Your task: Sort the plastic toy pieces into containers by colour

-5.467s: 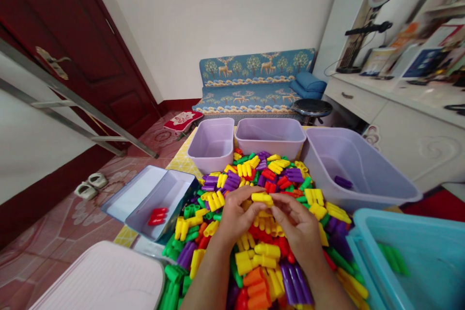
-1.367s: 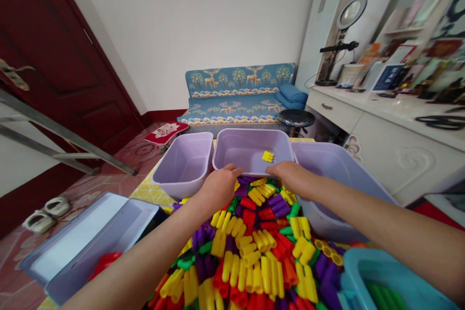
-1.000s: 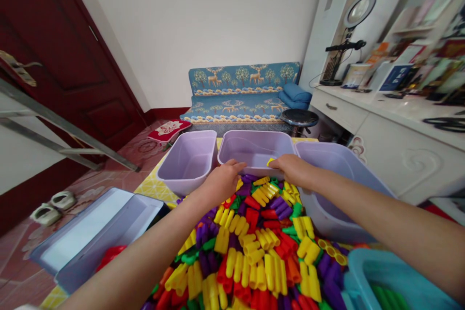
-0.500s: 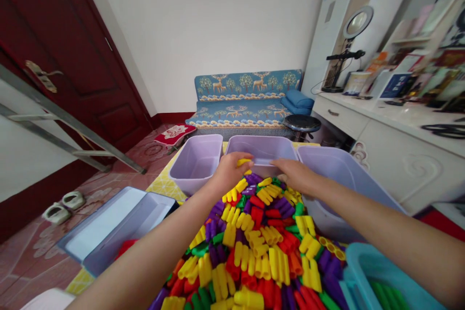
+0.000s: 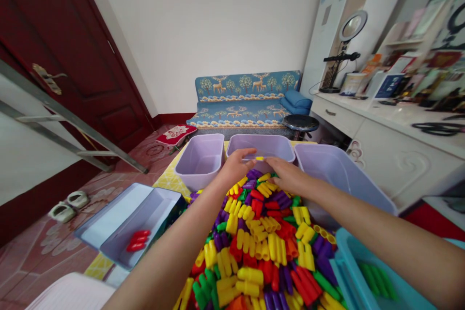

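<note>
My left hand (image 5: 237, 168) reaches over the near rim of the middle lilac bin (image 5: 261, 141), its thumb and fingers apart. A small yellow plastic piece (image 5: 259, 158) shows at that rim between the fingertips of both hands; I cannot tell whether a finger touches it. Close by on the right, my right hand (image 5: 290, 175) has its fingers stretched toward the same rim, above the pile. Below both hands lies a large heap of joined plastic tube pieces (image 5: 254, 242) in yellow, red, green and purple.
Lilac bins stand left (image 5: 199, 181) and right (image 5: 337, 169) of the middle one. An open box (image 5: 119, 232) at the left holds red pieces (image 5: 138, 240). A turquoise basket (image 5: 343, 256) with green pieces (image 5: 378, 281) is at the near right. Beyond are a sofa (image 5: 247, 109) and a stool (image 5: 301, 122).
My left hand has moved slightly right and its fingers have opened away from the yellow piece it held. My right hand has shifted a little left. The view has moved slightly, showing more of the open box.
</note>
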### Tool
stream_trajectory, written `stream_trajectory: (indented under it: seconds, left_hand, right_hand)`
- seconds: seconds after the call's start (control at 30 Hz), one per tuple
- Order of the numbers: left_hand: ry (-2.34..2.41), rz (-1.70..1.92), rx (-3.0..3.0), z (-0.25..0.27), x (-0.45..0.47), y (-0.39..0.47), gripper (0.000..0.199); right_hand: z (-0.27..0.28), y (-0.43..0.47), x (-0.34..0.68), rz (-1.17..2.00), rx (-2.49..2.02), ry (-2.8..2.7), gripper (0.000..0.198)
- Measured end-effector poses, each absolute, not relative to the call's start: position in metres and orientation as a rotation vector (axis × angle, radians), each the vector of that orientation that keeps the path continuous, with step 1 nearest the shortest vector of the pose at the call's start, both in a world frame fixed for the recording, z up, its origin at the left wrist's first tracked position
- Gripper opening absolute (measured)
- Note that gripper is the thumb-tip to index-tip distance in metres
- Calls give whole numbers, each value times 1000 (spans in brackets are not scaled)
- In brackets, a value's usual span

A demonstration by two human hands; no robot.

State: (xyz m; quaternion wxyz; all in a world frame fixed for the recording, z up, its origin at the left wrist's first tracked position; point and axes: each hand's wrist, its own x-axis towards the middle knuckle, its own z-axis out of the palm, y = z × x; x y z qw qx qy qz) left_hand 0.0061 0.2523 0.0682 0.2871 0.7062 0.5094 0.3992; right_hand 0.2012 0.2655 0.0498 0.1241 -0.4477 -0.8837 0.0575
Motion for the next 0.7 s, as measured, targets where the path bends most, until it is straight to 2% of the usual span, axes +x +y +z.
stream_trajectory:
  seconds: [0.2,0.43,0.6,0.7]
  left_hand:
    - [1416,852,2138,77,-9,147,36]
    - [1607,669,2089,44,-19,51,47]
    - [1531,651,2107,17,-25,20,59]
    - [1525,703,2172,1,-26,15,57]
  right_hand:
    - [74,227,176,237,-1229,-2612,55]
    - [102,106,147,348,-1235,-2530,38]
    - [71,56,154,559,-1392,-2336,38]
    - [39,56,167,582,-1466,-2201,40]
